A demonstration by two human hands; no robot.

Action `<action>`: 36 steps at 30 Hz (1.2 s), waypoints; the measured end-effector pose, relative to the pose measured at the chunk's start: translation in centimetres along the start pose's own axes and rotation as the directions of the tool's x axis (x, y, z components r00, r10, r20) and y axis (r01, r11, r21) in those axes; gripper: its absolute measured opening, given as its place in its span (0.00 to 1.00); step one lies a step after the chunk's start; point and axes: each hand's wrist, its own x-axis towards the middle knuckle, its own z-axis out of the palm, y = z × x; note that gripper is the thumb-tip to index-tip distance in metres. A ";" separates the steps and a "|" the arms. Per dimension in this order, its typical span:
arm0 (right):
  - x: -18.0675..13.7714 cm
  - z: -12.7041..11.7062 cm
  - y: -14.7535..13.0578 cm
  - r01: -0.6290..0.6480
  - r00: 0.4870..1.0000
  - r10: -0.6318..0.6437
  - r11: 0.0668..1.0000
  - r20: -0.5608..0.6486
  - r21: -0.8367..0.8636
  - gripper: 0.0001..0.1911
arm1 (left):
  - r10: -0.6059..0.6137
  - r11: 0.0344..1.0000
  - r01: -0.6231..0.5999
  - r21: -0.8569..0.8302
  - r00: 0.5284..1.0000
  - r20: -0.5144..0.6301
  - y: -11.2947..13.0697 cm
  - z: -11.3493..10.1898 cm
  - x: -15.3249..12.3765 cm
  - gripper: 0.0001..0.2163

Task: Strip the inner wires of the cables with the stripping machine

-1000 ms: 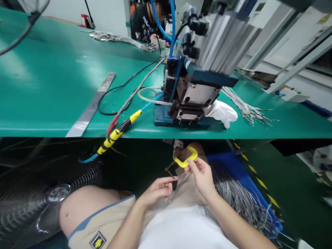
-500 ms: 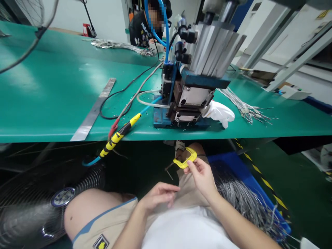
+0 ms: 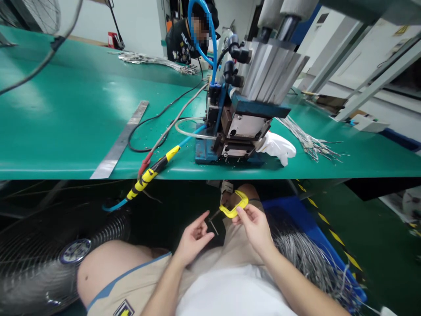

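Note:
My right hand [image 3: 255,226] pinches a yellow G-clamp [image 3: 244,202] by its frame, above my lap and below the table edge. The clamp's thin screw with its sliding cross bar [image 3: 213,226] points down to the left. Just left of that bar is my left hand [image 3: 196,237], its thumb and forefinger apart and nothing between them; it looks close to the bar but apart from it. Beyond both hands, a pneumatic press [image 3: 245,123] with a silver cylinder stands at the front edge of the green table [image 3: 66,131].
A steel strip [image 3: 120,140] lies left of the press, near an air hose [image 3: 148,175] wrapped in yellow and black tape. Wire bundles [image 3: 309,140] rest on the table. A blue bin [image 3: 315,224] of wires is at my right, a fan [image 3: 75,252] at my left. Another person [image 3: 184,41] sits opposite.
My left hand has moved up and left towards the clamp's cross bar, its thumb and forefinger spreading apart. My right hand still holds the clamp, slightly lower.

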 end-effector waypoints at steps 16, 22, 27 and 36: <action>-0.4 0.1 0.4 -0.029 0.999 0.029 1.000 0.024 0.001 0.24 | 0.091 0.986 -0.023 0.164 0.901 -0.423 -1.0 0.0 1.1 0.25; -0.6 0.4 0.4 -0.023 0.999 0.023 1.000 0.046 -0.004 0.24 | 0.015 0.993 0.001 0.120 0.991 -0.130 -0.2 0.4 0.8 0.14; -0.3 0.4 0.1 0.014 1.000 -0.014 1.000 0.012 -0.014 0.24 | -0.099 0.989 0.119 -0.092 0.976 0.196 0.1 0.4 0.1 0.23; -0.6 0.5 0.0 -0.004 0.999 0.004 1.000 0.051 -0.009 0.24 | -0.046 0.955 0.024 -0.296 0.997 -0.069 0.1 -0.1 0.3 0.33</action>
